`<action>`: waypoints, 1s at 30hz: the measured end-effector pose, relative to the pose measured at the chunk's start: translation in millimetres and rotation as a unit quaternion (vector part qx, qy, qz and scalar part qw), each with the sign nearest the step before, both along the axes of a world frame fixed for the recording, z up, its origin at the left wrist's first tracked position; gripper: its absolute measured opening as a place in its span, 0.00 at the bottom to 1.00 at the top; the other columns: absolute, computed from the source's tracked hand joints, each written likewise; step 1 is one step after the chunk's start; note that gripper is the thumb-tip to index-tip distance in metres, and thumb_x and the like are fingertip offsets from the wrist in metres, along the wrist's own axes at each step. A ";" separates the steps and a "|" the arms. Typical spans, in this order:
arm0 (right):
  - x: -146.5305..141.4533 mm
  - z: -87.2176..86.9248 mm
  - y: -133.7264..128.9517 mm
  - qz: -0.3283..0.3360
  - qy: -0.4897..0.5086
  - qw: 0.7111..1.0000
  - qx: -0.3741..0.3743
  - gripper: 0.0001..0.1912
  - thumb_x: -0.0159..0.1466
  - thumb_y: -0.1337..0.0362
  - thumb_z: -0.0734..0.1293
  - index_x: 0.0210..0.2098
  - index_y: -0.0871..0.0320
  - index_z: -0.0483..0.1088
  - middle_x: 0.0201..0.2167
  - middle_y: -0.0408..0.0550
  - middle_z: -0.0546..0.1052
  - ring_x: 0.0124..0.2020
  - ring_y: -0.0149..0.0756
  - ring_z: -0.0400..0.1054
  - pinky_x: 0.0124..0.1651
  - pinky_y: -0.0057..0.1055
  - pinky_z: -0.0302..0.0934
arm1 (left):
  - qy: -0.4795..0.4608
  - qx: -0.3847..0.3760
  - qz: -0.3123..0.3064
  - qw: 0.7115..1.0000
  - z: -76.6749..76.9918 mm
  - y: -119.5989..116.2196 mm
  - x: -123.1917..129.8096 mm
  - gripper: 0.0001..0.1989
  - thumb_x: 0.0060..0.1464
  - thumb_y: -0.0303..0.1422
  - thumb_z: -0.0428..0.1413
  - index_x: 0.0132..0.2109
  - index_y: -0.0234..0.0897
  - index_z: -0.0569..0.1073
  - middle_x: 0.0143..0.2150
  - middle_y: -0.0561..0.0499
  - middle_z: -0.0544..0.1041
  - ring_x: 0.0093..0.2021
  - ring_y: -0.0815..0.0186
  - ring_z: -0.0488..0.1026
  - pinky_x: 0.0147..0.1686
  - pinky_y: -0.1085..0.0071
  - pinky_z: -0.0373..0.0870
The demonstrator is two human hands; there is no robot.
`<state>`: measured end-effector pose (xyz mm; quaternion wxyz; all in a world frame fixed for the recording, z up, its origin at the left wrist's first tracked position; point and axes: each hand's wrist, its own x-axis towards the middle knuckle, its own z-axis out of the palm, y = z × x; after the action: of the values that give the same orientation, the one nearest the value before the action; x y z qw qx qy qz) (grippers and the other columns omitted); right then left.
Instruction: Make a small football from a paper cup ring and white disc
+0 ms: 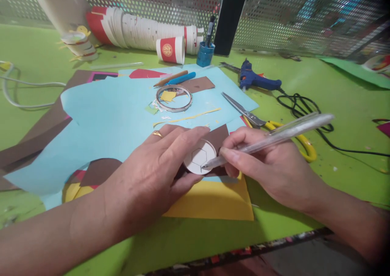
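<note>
My left hand (170,158), with a ring on one finger, grips a small white paper disc (195,162) at its left side. The disc has a thin rim, and a hexagon is drawn in its middle. My right hand (258,158) is closed around a clear-barrelled pen (283,132). The pen's tip touches the disc near its lower edge, where a short line runs down from the hexagon. Brown paper (218,136) and a yellow sheet (213,201) lie beneath the hands. The left part of the disc is hidden by my fingers.
Scissors (243,109) with yellow handles and a blue glue gun (258,79) lie on the right. Farther back are a tape ring (190,101), a blue crayon-like stick (182,78), a paper cup (170,50), stacked cups (140,28) and a leaning phone (230,22). Light blue paper (100,126) spreads left.
</note>
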<state>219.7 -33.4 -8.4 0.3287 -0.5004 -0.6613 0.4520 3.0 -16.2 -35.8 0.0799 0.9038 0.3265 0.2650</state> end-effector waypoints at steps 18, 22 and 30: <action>1.3 1.1 -0.9 0.010 -0.017 1.000 0.010 0.08 0.65 0.64 0.67 0.29 0.55 0.69 0.21 0.37 0.72 0.23 0.27 0.66 0.26 0.25 0.62 | 0.018 0.018 -0.003 1.000 2.9 -2.2 0.3 0.23 0.63 0.31 0.54 0.62 0.33 0.60 0.50 0.42 0.76 0.49 0.55 0.73 0.48 0.57 0.73; 0.8 0.1 -1.0 0.006 -0.015 1.000 0.007 0.07 0.65 0.64 0.67 0.30 0.55 0.69 0.21 0.37 0.72 0.24 0.28 0.66 0.27 0.25 0.62 | 0.014 0.018 -0.009 1.000 2.6 -2.2 0.5 0.23 0.63 0.32 0.54 0.61 0.31 0.60 0.49 0.41 0.76 0.49 0.54 0.73 0.48 0.56 0.72; 1.3 1.7 -0.9 0.031 -0.034 0.999 0.013 0.08 0.64 0.66 0.67 0.27 0.55 0.69 0.22 0.37 0.71 0.23 0.26 0.66 0.25 0.24 0.60 | -0.002 0.027 -0.017 0.999 3.2 -3.2 1.6 0.21 0.64 0.31 0.53 0.61 0.29 0.61 0.50 0.42 0.76 0.49 0.58 0.73 0.49 0.62 0.72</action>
<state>221.0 -34.3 -6.7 0.2986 -0.4904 -0.6929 0.4361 4.6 -19.4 -32.5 0.0605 0.9107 0.3034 0.2737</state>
